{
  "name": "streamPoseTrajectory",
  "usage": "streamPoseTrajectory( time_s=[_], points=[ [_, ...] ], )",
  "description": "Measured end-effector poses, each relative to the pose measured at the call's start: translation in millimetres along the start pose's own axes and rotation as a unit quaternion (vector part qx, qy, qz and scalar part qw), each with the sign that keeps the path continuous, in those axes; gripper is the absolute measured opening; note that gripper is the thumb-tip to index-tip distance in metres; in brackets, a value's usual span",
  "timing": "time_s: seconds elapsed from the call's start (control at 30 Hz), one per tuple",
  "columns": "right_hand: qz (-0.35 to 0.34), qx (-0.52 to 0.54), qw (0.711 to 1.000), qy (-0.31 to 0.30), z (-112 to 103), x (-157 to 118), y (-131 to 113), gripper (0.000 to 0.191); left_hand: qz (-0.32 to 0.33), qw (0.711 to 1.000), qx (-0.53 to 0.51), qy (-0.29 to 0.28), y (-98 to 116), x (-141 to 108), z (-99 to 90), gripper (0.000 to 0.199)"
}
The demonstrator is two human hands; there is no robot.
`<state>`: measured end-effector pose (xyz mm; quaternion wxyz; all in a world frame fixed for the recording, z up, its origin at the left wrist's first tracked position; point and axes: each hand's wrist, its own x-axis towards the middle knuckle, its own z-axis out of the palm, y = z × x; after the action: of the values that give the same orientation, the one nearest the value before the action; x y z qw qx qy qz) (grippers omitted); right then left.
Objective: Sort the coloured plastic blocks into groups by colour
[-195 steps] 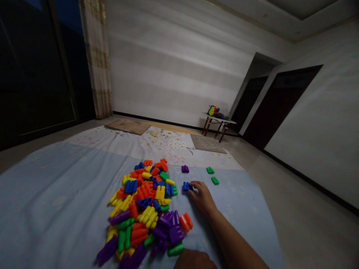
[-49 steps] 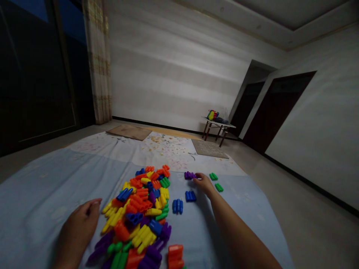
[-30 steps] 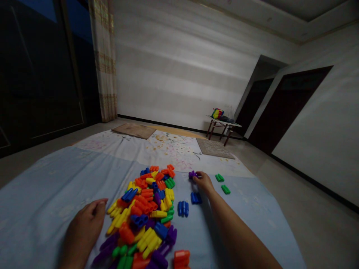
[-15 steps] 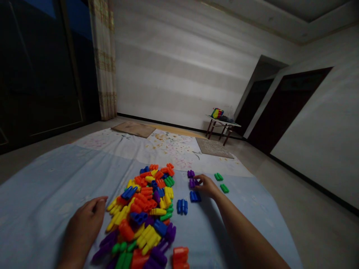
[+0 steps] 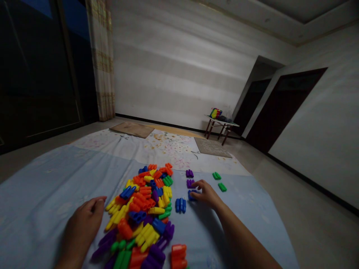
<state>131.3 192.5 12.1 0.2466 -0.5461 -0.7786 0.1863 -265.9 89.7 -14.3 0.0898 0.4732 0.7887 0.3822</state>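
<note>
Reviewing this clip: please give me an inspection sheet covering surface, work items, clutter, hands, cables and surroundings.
Surface: pale flowered cloth, wrinkled at left.
Work items: mixed-colour pile of plastic pieces; to its right, two purple pieces, two blue pieces, two green pieces.
Clutter: brown mat and patterned mat, far side.
Grip: right hand at one blue piece, hold unclear; left hand beside the pile.
Cables: nothing seen.
Surroundings: small table bearing multicoloured item; curtain.
</note>
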Motion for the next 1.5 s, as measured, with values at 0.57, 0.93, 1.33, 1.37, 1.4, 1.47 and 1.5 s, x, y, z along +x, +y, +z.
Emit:
streamPoseTrajectory(
  time_s=[0.57, 0.93, 1.33, 1.37, 1.4, 1.47, 1.5],
  points=[
    [-0.012, -0.034, 0.999, 0.017, -5.9, -14.1, -5.4, 0.025, 0.001, 1.0, 0.017, 0.0, 0.1, -0.4, 0.2, 0.042],
    [-0.078, -0.02, 0.992, -0.092, 2.1, -32.0, -50.1, 0.04, -0.003, 1.0, 0.02, -0.006, 6.5, -2.9, -3.6, 0.043],
    [-0.061, -0.153, 0.983, -0.081, 6.4, -65.6, -75.4, 0.053, -0.017, 0.999, 0.017, -0.028, 8.0, -2.8, -4.3, 0.046],
    [-0.055, -0.16, 0.981, -0.091, 5.0, -70.1, -76.2, 0.055, -0.018, 0.999, 0.015, -0.03, 7.9, -2.9, -4.7, 0.045],
    [-0.05, -0.162, 0.98, -0.102, 3.4, -74.1, -76.5, 0.056, -0.019, 0.999, 0.015, -0.031, 7.6, -3.0, -4.9, 0.045],
    [-0.041, -0.149, 0.982, -0.106, -0.5, -80.2, -75.7, 0.057, -0.021, 0.999, 0.013, -0.033, 6.3, -3.0, -4.8, 0.044],
    [-0.04, -0.135, 0.985, -0.1, -2.5, -82.3, -74.9, 0.055, -0.022, 0.999, 0.012, -0.034, 5.4, -2.8, -4.5, 0.043]
  ],
)
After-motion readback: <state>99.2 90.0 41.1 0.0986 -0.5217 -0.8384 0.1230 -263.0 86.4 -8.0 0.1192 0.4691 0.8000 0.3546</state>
